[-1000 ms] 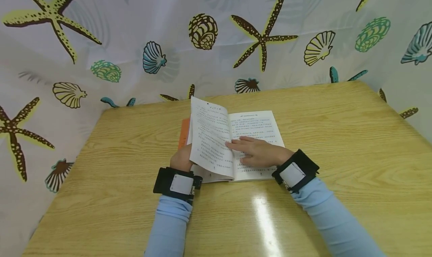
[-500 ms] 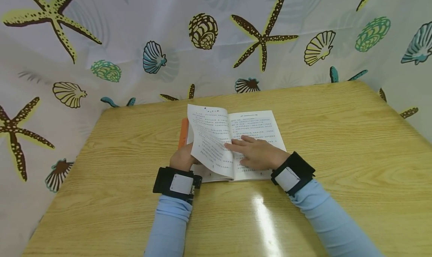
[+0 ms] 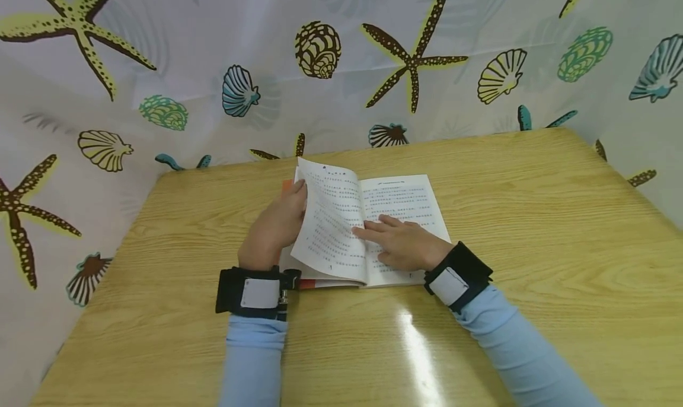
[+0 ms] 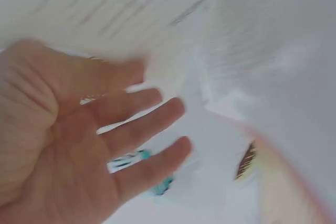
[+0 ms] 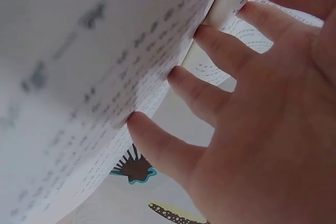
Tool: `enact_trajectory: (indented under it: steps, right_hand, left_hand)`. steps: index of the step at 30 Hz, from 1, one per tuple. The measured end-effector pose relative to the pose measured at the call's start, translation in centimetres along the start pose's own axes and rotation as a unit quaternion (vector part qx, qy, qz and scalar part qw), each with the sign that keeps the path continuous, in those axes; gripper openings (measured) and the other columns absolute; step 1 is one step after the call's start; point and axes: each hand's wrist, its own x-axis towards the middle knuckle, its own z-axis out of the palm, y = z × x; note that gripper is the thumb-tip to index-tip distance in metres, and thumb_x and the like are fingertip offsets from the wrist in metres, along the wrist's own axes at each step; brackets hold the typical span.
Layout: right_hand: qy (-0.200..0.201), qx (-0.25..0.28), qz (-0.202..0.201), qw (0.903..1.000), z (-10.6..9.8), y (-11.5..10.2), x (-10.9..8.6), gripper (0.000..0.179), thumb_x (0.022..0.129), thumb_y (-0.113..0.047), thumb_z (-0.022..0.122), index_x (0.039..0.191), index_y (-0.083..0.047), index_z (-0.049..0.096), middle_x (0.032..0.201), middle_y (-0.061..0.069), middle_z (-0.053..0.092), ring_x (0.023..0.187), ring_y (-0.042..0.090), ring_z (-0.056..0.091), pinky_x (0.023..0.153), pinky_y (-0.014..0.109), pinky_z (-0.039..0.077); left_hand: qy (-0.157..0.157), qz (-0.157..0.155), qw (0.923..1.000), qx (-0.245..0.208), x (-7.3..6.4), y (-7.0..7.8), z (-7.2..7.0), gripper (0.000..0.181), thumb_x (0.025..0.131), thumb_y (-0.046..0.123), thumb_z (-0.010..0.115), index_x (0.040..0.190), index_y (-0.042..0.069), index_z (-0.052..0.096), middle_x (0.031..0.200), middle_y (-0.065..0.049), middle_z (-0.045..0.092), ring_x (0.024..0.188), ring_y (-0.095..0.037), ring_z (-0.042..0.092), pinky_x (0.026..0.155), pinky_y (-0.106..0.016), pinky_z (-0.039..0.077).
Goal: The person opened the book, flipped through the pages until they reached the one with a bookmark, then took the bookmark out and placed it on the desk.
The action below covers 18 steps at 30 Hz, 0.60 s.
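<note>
An open book (image 3: 400,217) with printed white pages lies on the wooden table. Its left leaf (image 3: 333,223) is raised and curves up from the spine. My left hand (image 3: 274,229) is at that leaf's outer edge, thumb near the upper part and the other fingers hidden behind the paper. In the left wrist view the left fingers (image 4: 157,161) are spread and fairly straight, under the blurred page (image 4: 131,9). My right hand (image 3: 408,244) rests across the right page, fingers extended. Its fingertips (image 5: 178,74) touch along the crease in the right wrist view.
An orange-red cover edge (image 3: 307,283) shows beneath the left pages. The wooden table (image 3: 533,217) extends around the book. A white curtain (image 3: 341,98) printed with shells and starfish hangs behind it. Both wrists wear black straps (image 3: 251,291).
The left hand has moved out to the left and up along the leaf's edge, showing more of itself. The raised leaf dipped, then rose a little. The right hand has shifted only slightly.
</note>
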Motion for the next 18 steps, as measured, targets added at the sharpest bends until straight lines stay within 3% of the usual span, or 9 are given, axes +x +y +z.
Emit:
enact_trajectory:
  steps: [2,4,7,10,12,14,18]
  right_hand:
    - [-0.001,-0.002,0.002,1.0000,0.0,-0.1,0.0,0.059,0.102,-0.008,0.050,0.159,-0.016,0.037,0.161,0.016,0.034,0.148,0.044,0.025,0.111,0.068,0.029]
    - [-0.002,-0.005,0.004,1.0000,0.0,-0.2,0.0,0.059,0.102,-0.008,0.050,0.159,-0.016,0.037,0.162,0.016,0.034,0.149,0.044,0.025,0.111,0.067,0.029]
    - [-0.004,-0.008,0.009,0.9999,0.0,-0.4,0.1,0.059,0.102,-0.008,0.051,0.159,-0.016,0.037,0.162,0.015,0.033,0.149,0.043,0.024,0.112,0.067,0.028]
    - [-0.006,-0.008,0.014,0.9998,0.1,-0.4,0.1,0.059,0.102,-0.008,0.051,0.159,-0.016,0.036,0.163,0.014,0.032,0.149,0.042,0.024,0.112,0.067,0.028]
    - [-0.005,-0.009,0.015,0.9998,0.1,-0.3,0.1,0.059,0.102,-0.008,0.051,0.159,-0.016,0.036,0.162,0.014,0.032,0.149,0.043,0.025,0.112,0.067,0.029]
    - [-0.004,-0.012,0.013,0.9998,0.1,-0.4,0.1,0.059,0.102,-0.009,0.051,0.159,-0.016,0.037,0.162,0.014,0.033,0.149,0.043,0.025,0.111,0.067,0.030]
    - [-0.001,-0.017,0.005,0.9998,0.0,-0.3,0.0,0.058,0.102,-0.009,0.052,0.158,-0.014,0.037,0.161,0.016,0.034,0.148,0.045,0.027,0.109,0.068,0.031]
  left_hand:
    - [0.038,-0.040,0.9974,0.047,-0.5,1.1,-1.2,0.054,0.102,-0.005,0.047,0.154,-0.008,0.033,0.160,-0.024,0.032,0.145,-0.038,0.034,0.110,-0.049,0.040]
    - [0.075,-0.054,0.9940,0.057,-0.8,1.8,-1.8,0.054,0.102,-0.008,0.042,0.155,-0.006,0.032,0.161,-0.022,0.032,0.144,-0.037,0.037,0.107,-0.048,0.044]
    - [0.126,-0.019,0.9903,0.056,-1.0,2.4,-2.1,0.053,0.102,-0.008,0.044,0.154,-0.005,0.035,0.158,-0.022,0.038,0.142,-0.036,0.041,0.109,-0.049,0.042]
    - [0.145,0.030,0.9869,0.063,-0.9,2.8,-2.0,0.050,0.101,-0.006,0.050,0.151,-0.007,0.040,0.154,-0.024,0.043,0.140,-0.037,0.044,0.110,-0.047,0.041]
    - [0.135,0.051,0.9869,0.072,-0.6,2.8,-1.6,0.050,0.101,-0.003,0.055,0.149,-0.008,0.043,0.151,-0.025,0.045,0.138,-0.038,0.046,0.111,-0.046,0.041]
    - [0.106,0.057,0.9898,0.077,-0.2,2.8,-1.0,0.051,0.101,0.003,0.060,0.149,-0.006,0.045,0.152,-0.024,0.045,0.138,-0.038,0.046,0.112,-0.046,0.040]
    - [0.000,0.029,0.9974,0.066,0.8,2.9,0.5,0.066,0.097,0.017,0.071,0.154,0.003,0.041,0.158,-0.020,0.038,0.143,-0.039,0.038,0.114,-0.049,0.036]
